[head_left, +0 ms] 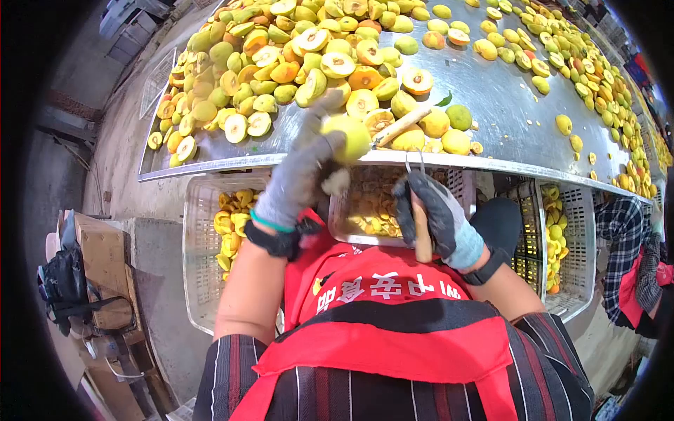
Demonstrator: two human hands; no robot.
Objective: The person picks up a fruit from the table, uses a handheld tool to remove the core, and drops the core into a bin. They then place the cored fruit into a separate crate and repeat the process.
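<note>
My left hand [309,165], in a grey glove and blurred by motion, holds a yellow-green fruit [346,139] over the near edge of the metal table [509,116]. My right hand [439,214], gloved in grey and black, is closed around the wooden handle of a tool [423,235], whose thin curved metal tip points up toward the table edge. Halved fruits [337,64] with pits showing lie heaped beyond my left hand. A wooden-handled tool [404,126] rests on fruits near the edge. Below my hands a pale bin [338,223] holds fruit pieces.
A crate [200,259] with yellow fruit pieces stands at the left under the table, another [576,245] at the right. Cardboard boxes [105,263] and a black bag [63,284] are far left. A co-worker's checked sleeve [618,249] shows at the right edge.
</note>
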